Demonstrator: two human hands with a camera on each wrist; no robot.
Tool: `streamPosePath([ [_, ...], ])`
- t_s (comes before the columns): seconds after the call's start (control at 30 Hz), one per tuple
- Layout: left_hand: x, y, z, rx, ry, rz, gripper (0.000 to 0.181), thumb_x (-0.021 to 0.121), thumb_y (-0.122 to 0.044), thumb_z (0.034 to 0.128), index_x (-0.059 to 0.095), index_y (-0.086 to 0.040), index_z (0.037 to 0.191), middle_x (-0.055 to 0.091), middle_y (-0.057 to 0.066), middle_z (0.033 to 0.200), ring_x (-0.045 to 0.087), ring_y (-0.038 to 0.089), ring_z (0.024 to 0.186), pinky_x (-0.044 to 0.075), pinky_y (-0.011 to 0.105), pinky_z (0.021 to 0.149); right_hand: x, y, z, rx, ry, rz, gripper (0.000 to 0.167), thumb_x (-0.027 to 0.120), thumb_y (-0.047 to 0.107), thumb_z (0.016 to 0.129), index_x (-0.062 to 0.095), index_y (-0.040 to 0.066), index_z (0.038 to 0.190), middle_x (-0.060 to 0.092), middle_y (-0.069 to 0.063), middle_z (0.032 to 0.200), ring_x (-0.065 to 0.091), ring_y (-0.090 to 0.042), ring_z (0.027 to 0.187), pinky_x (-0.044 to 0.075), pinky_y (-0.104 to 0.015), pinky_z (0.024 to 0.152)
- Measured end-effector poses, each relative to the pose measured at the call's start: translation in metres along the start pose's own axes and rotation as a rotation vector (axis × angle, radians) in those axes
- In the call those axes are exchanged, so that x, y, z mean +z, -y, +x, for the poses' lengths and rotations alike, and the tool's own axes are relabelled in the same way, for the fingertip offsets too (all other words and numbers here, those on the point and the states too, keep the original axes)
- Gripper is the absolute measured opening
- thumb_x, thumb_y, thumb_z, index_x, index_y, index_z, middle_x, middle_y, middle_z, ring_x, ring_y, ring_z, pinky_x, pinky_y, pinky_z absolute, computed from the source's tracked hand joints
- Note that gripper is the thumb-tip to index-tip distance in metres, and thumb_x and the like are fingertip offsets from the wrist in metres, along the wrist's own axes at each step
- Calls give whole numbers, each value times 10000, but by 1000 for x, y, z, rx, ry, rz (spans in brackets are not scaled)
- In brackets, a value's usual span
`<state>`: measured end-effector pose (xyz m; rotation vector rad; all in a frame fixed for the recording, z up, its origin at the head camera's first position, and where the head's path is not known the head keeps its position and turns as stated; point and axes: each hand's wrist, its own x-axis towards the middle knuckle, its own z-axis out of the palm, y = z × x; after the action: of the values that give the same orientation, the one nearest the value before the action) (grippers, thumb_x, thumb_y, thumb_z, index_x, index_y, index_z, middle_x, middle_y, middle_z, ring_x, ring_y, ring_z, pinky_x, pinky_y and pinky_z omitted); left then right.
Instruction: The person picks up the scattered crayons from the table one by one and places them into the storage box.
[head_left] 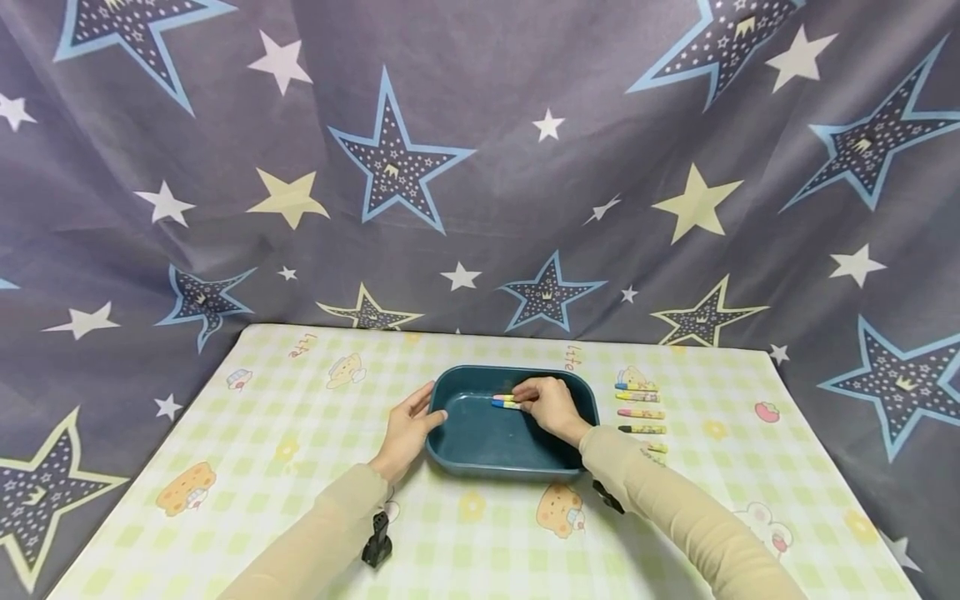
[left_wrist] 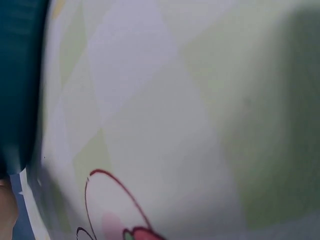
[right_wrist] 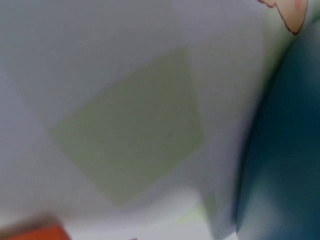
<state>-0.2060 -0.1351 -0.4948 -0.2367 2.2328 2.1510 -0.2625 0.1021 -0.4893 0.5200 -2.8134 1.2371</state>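
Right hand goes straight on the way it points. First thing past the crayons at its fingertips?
Probably the tray, at its left wall near the left hand. Nothing else shows between that wall and the crayons; the right hand's height is hard to judge.

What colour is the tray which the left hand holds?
The tray is dark blue-green; it shows best in the head view.

Soft, even light brightens the desk [head_left: 255, 433] in the head view, with a faint shadow beside the right sleeve [head_left: 686, 512]. Both wrist views are dimmer and hazy; the right one blurs the teal tray [right_wrist: 287, 145], and shadow darkens the left one's right side.
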Motion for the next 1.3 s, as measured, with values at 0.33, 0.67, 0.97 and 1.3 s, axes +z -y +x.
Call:
streamPosePath([
  [0.33, 0, -1, 2, 7, 0, 6, 576, 598, -41, 841, 409, -114, 1380, 438, 138, 1382, 405, 270, 1294, 399, 345, 1039, -2, 3, 2, 43, -26, 154, 156, 685, 48, 793, 723, 59, 944, 717, -60, 856, 671, -158, 774, 558, -210, 623],
  [0.67, 2, 3, 3, 13, 5, -3, 589, 594, -22, 842, 389, -77, 1392, 427, 167, 1388, 406, 293, 1289, 404, 348, 1031, -9, 2, -2, 36, 71, 393, 279, 672, 83, 813, 667, -13, 1076, 681, -176, 1013, 667, -205, 888, 567, -258, 731],
  [0.97, 3, 2, 1, 5, 25, -5, 589, 591, -24, 847, 384, -82, 1395, 403, 186, 1402, 382, 299, 1303, 375, 356, 1053, -32, 6, -18, 41, 143, 523, 369, 661, 125, 834, 609, -52, 1153, 632, -218, 1117, 660, -177, 944, 556, -317, 824],
  [1.3, -2, -1, 3, -4, 29, -14, 615, 590, -11, 842, 355, -61, 1408, 382, 200, 1413, 376, 313, 1304, 383, 363, 1042, -110, -25, -17, -30, -14, 381, 323, 685, 183, 820, 664, -1, 1084, 692, -93, 1034, 654, -26, 877, 536, -171, 775],
])
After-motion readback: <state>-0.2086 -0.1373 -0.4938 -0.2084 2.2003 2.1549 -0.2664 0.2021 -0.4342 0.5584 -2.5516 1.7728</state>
